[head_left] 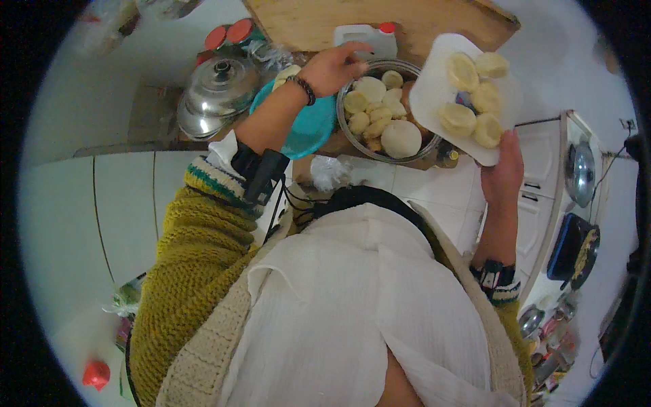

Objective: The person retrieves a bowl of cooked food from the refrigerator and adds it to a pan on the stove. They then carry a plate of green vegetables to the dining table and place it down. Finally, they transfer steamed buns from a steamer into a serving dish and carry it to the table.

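My right hand (pixel 502 168) grips the lower right edge of a white tray (pixel 430 94), tilted beside a round metal pot. Several pale yellow, cup-shaped dough pieces (pixel 462 73) lie on the tray. The pot (pixel 342 119) holds several pale round buns (pixel 401 139) and smaller yellowish pieces. My left hand (pixel 342 66) hovers near the pot's upper left rim, fingers spread, with nothing visible in it. Under my left forearm is a turquoise basin (pixel 310 129), with a pale piece (pixel 286 76) at its upper edge.
A white jug with a red cap (pixel 366 39) stands behind the pot, by a wooden board (pixel 386 15). Metal lids (pixel 221 86) and red-lidded jars (pixel 240 30) are at the left. A bottle (pixel 447 155) is below the tray. A pan (pixel 585 257) sits on the right counter.
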The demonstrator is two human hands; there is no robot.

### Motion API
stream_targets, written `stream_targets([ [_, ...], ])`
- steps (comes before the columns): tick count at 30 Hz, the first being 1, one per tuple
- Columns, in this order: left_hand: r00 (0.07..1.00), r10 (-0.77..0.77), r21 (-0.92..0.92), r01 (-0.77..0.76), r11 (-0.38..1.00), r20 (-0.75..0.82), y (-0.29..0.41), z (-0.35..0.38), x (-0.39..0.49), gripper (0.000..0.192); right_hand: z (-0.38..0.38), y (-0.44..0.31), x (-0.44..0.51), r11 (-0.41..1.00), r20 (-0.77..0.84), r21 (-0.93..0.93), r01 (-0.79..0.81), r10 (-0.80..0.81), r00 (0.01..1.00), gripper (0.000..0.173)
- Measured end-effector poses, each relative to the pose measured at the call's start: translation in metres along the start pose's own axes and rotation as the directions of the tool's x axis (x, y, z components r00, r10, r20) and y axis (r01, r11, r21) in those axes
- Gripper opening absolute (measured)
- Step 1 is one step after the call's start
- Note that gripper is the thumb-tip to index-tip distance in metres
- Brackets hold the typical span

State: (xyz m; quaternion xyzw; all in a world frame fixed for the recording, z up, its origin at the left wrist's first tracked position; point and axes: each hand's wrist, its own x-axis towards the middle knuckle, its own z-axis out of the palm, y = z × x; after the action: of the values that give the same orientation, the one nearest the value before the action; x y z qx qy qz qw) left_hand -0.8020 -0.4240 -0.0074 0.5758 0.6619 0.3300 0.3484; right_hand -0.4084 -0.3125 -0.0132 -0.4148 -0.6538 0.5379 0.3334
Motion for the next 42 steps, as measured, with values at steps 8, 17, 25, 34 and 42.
stream_targets([
  [8,0.967,0.038,0.558,-0.178,0.811,0.254,-0.058,0.113,-0.004,0.061,-0.05,0.021,-0.042,0.959,-0.248,0.166,-0.23,0.267,0.931,0.048],
  [17,0.957,0.061,0.614,-0.229,0.755,0.282,-0.038,0.105,0.005,0.062,-0.04,0.022,-0.059,0.86,-0.196,0.408,-0.307,0.411,0.89,0.048],
  [25,0.986,0.009,0.53,-0.096,0.842,0.165,-0.053,0.115,-0.006,0.049,-0.038,0.02,-0.059,0.914,-0.147,0.268,-0.304,0.35,0.925,0.048],
  [34,0.994,-0.102,0.328,0.081,0.941,0.046,-0.05,0.075,-0.001,0.045,-0.038,0.016,-0.061,0.939,-0.205,0.196,-0.283,0.321,0.925,0.05],
  [42,0.993,-0.112,0.087,0.114,0.99,-0.036,-0.051,0.092,-0.036,0.055,-0.038,0.029,-0.065,0.861,-0.177,0.403,-0.311,0.407,0.896,0.051],
])
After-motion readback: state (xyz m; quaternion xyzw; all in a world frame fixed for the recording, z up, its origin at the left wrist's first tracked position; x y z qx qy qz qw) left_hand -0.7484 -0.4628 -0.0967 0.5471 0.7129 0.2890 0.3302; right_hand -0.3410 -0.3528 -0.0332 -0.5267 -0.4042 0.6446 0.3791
